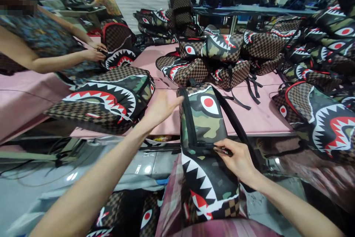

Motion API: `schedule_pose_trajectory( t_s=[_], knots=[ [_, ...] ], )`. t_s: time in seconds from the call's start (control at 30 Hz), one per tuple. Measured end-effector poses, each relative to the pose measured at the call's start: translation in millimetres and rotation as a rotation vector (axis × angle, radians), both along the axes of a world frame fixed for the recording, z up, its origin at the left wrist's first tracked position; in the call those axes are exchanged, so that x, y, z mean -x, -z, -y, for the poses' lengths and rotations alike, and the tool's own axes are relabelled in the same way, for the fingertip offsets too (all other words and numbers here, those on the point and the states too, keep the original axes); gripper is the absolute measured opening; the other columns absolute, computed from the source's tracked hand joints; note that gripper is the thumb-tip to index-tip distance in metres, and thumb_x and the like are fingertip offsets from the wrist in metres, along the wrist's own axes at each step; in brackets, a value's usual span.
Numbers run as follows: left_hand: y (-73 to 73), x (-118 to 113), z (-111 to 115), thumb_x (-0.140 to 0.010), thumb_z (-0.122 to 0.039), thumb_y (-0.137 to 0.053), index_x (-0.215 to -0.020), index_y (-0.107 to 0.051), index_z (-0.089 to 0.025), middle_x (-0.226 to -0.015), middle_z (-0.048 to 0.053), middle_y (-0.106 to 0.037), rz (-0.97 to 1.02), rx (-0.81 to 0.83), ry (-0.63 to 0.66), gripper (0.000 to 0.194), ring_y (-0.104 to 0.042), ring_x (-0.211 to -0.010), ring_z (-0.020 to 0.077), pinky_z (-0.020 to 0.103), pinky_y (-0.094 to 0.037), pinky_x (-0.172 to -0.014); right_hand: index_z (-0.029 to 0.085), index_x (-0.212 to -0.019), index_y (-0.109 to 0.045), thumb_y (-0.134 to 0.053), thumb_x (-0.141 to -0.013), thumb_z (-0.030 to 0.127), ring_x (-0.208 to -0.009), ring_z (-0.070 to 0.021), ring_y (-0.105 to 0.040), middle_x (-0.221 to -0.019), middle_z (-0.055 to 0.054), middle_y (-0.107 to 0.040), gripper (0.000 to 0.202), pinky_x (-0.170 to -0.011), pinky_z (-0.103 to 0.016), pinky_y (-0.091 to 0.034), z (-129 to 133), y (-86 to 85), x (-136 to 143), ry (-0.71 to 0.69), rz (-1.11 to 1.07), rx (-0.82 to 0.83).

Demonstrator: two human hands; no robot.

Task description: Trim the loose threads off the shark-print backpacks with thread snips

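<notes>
The left hand [162, 109] is open, its fingers extended beside the upper left edge of an elongated backpack in green camouflage and brown checked material [209, 128]; contact with that edge cannot be determined. The right hand [240, 158] is closed, its thumb and fingers gripping a small dark object [223, 151], partly hidden, at the backpack's black seam.

The backpack, printed with a red-and-white eye and white shark teeth, extends from the near edge of a pink-covered table [257, 117] toward the wearer, its near end above a pink and purple plaid cloth [172, 196]. A black strap [233, 115] runs along its right side.

To the left, a larger shark-print backpack in the same patterns [111, 98] lies on the table. Beyond it, a person in a blue patterned garment [52, 41] has both hands at a checked backpack with red trim [118, 37].

On the far part of the table is a group of shark-print bags [224, 48]; at right are a red-edged shark-print backpack [330, 118] and, beyond it, a heaped pile of similar bags [332, 41]. A long blue-topped table [249, 9] stands in the far background.
</notes>
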State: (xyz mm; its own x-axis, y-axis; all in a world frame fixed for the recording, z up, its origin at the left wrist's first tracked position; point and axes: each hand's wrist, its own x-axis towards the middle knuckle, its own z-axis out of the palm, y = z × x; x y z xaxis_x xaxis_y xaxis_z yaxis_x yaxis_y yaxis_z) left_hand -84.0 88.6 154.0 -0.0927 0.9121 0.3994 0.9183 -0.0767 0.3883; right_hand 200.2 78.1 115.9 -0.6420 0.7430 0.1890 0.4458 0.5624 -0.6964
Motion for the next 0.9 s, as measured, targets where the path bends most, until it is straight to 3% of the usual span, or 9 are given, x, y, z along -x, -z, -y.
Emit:
schedule_pose_trajectory(
  t_s=[0.03,0.13,0.23,0.33,0.43,0.6,0.67,0.73,0.9],
  knots=[
    [1.7,-6,-17,-0.087,-0.052,-0.025,-0.105,-0.056,0.000,-0.101,0.010,-0.066,0.134,0.106,0.022,0.064,-0.062,-0.087,0.0200,0.028,-0.050,-0.067,0.019,-0.093,-0.061,-0.050,-0.081,0.012,-0.079,-0.0128,-0.064,-0.088,-0.001,-0.069,0.017,-0.069,-0.021,-0.044,0,-1.8,3,0.005,0.044,-0.042],
    [11.0,-25,-46,-0.087,-0.052,-0.019,-0.101,-0.058,0.001,-0.085,0.008,-0.069,0.242,0.229,0.051,0.066,-0.061,-0.062,0.0082,0.019,-0.045,-0.055,0.020,-0.092,-0.060,-0.049,-0.079,0.010,-0.078,-0.0161,-0.065,-0.088,-0.002,-0.069,0.020,-0.063,-0.023,-0.041,-1,-7.2,17,0.056,0.294,-0.190],
    [18.2,-33,-47,-0.086,-0.049,-0.026,-0.082,-0.061,0.000,-0.071,0.008,-0.066,0.188,0.252,-0.105,0.061,-0.057,-0.052,0.0081,0.021,-0.040,-0.049,0.021,-0.090,-0.059,-0.046,-0.080,0.011,-0.067,-0.0187,-0.065,-0.082,-0.003,-0.069,0.020,-0.051,-0.024,-0.034,0,-10.3,28,0.083,0.563,-0.294],
    [11.4,-42,-31,-0.080,-0.045,-0.045,-0.058,-0.056,-0.010,-0.058,0.006,-0.060,0.159,0.234,-0.252,0.043,-0.052,-0.048,0.0112,0.022,-0.036,-0.044,0.022,-0.096,-0.057,-0.046,-0.077,0.008,-0.061,-0.0179,-0.064,-0.080,-0.002,-0.068,0.026,-0.048,-0.024,-0.030,7,-10.4,21,0.083,0.566,-0.313],
    [-21.9,-65,0,-0.075,-0.041,-0.052,-0.043,-0.041,-0.017,-0.045,0.000,-0.047,0.221,0.206,-0.219,0.042,-0.043,-0.043,0.0099,0.022,-0.028,-0.040,0.023,-0.096,-0.057,-0.049,-0.075,0.005,-0.066,-0.0143,-0.063,-0.080,0.001,-0.068,0.029,-0.052,-0.023,-0.032,24,-16.1,-4,0.000,0.233,-0.329],
    [-111.3,-111,67,-0.077,-0.047,-0.048,-0.043,-0.038,-0.018,-0.040,-0.004,-0.034,0.193,-0.119,-0.084,0.046,-0.033,-0.041,0.0083,0.022,-0.023,-0.041,0.018,-0.088,-0.057,-0.047,-0.085,0.012,-0.045,-0.0095,-0.047,-0.056,0.003,-0.056,0.012,-0.048,-0.025,-0.026,45,-46.5,-33,-0.126,-0.169,-0.640],
    [-124.4,-119,81,-0.078,-0.049,-0.047,-0.044,-0.041,-0.018,-0.040,-0.004,-0.035,0.131,-0.296,-0.072,0.047,-0.033,-0.040,0.0080,0.022,-0.023,-0.041,0.016,-0.090,-0.057,-0.046,-0.086,0.014,-0.044,-0.0096,-0.045,-0.053,0.003,-0.054,0.013,-0.047,-0.025,-0.026,41,-50.7,-29,-0.192,-0.236,-0.709],
    [-111.6,-118,79,-0.080,-0.048,-0.047,-0.046,-0.047,-0.017,-0.042,-0.003,-0.041,0.078,-0.382,-0.090,0.045,-0.036,-0.040,0.0082,0.022,-0.024,-0.042,0.016,-0.094,-0.058,-0.046,-0.087,0.017,-0.047,-0.0095,-0.050,-0.058,0.001,-0.060,0.014,-0.049,-0.023,-0.033,28,-44.8,-19,-0.240,-0.277,-0.628],
    [-31.8,-98,34,-0.087,-0.038,-0.042,-0.058,-0.061,-0.014,-0.047,0.002,-0.057,-0.041,-0.331,-0.199,0.042,-0.048,-0.039,0.0112,0.024,-0.027,-0.042,0.018,-0.086,-0.061,-0.041,-0.091,0.023,-0.055,-0.0093,-0.059,-0.069,-0.001,-0.067,0.022,-0.052,-0.018,-0.044,-12,-32.8,-10,-0.087,-0.334,-0.259]
  ],
)
